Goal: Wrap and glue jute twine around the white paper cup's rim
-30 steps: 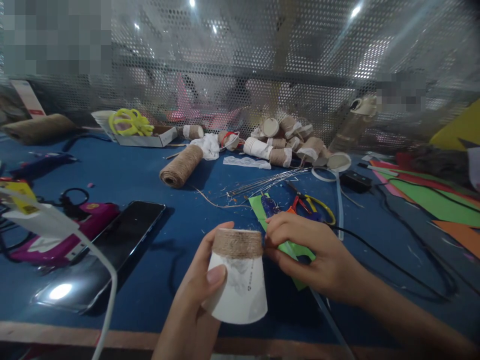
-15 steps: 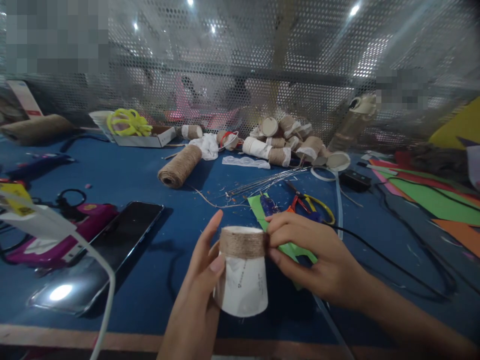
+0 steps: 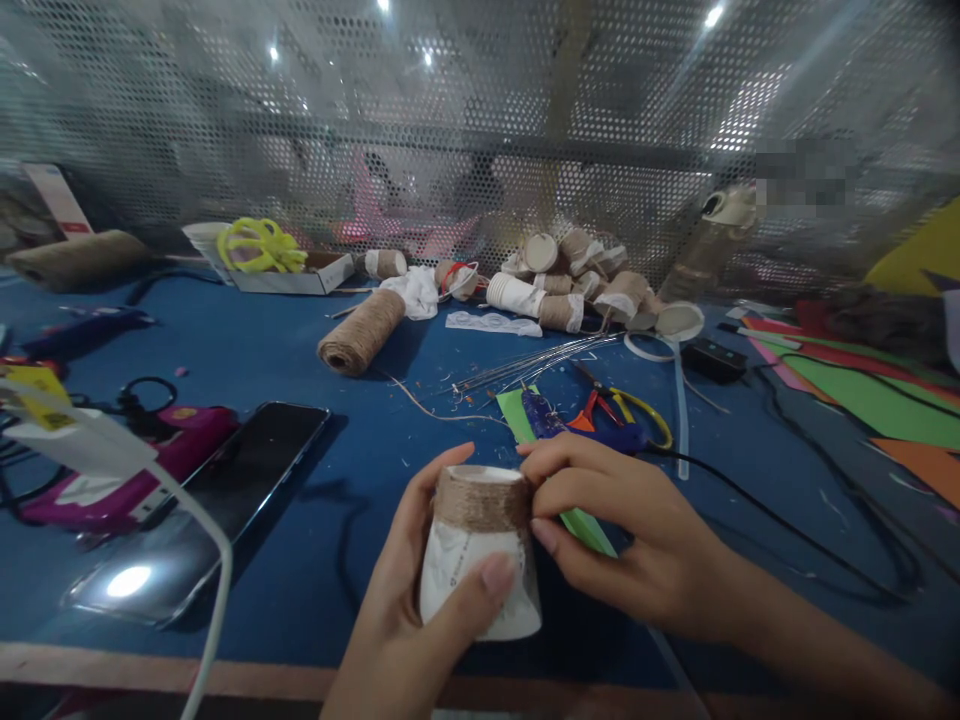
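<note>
My left hand (image 3: 420, 610) is wrapped round a white paper cup (image 3: 480, 560) held upside down, thumb across its front. A band of brown jute twine (image 3: 484, 498) circles the cup's upper end. My right hand (image 3: 622, 535) presses its fingertips against the twine band on the cup's right side, fingers curled together. A strip of green paper (image 3: 585, 530) lies on the blue table under my right hand. A spool of jute twine (image 3: 364, 332) lies farther back on the table.
A black phone (image 3: 247, 470) and a pink glue gun (image 3: 135, 470) lie at the left. Scissors (image 3: 622, 415) and thin wires (image 3: 540, 360) lie behind my hands. Several twine-wrapped cups (image 3: 577, 275) are piled by the mesh screen. Coloured paper sheets (image 3: 870, 400) and a black cable (image 3: 787, 520) lie at the right.
My left hand has turned the cup and closed round it, the thumb moving across its front. The cup sits slightly lower. My right hand stays on the twine band.
</note>
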The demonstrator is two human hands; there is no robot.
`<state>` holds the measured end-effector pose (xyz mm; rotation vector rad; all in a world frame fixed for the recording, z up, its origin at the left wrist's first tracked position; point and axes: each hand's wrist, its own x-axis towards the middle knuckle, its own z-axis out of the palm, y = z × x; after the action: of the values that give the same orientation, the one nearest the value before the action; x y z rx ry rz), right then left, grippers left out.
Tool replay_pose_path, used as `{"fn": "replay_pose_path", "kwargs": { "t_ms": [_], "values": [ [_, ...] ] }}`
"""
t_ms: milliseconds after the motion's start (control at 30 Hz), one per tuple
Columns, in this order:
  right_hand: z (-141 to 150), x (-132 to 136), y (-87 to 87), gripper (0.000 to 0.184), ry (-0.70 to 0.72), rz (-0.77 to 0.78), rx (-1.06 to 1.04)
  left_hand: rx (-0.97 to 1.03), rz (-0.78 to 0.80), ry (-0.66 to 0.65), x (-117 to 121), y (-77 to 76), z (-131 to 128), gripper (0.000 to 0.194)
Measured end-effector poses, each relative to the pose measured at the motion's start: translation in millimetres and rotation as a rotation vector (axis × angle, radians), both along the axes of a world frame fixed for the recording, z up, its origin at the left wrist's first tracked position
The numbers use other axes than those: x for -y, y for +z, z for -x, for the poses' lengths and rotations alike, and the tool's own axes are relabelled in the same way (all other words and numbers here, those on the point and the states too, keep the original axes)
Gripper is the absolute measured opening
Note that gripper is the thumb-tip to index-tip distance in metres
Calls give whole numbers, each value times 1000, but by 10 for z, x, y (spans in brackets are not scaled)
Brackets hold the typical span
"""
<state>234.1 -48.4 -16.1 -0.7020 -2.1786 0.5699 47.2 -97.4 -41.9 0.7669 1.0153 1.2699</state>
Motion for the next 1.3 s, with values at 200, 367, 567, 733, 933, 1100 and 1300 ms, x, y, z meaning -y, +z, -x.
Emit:
{"fn": "replay_pose_path", "kwargs": {
  "t_ms": [200, 367, 567, 733, 933, 1100, 1300],
  "values": [
    [-31, -17, 21, 12, -2, -2, -6, 31, 27, 13, -24, 9, 32, 57],
    [-255, -140, 70, 9, -244, -47, 11, 216, -22, 52, -72, -10, 59, 63],
    [-547, -344, 34, 20, -412, -77, 401, 262, -15, -31, -101, -47, 95, 72],
    [-672, -364, -100, 32, -426, -91, 567, 292, -8, -50, -104, -67, 118, 80],
    [-681, -369, -189, 46, -388, -40, 675, 287, -14, -38, -75, -56, 112, 75],
    [-606, -358, -162, 34, -472, -1, 684, 270, -14, -47, -68, -60, 110, 76],
    [-570, -301, -188, 27, -531, -26, 671, 283, -19, -57, -75, -87, 108, 77]
  ]
}}
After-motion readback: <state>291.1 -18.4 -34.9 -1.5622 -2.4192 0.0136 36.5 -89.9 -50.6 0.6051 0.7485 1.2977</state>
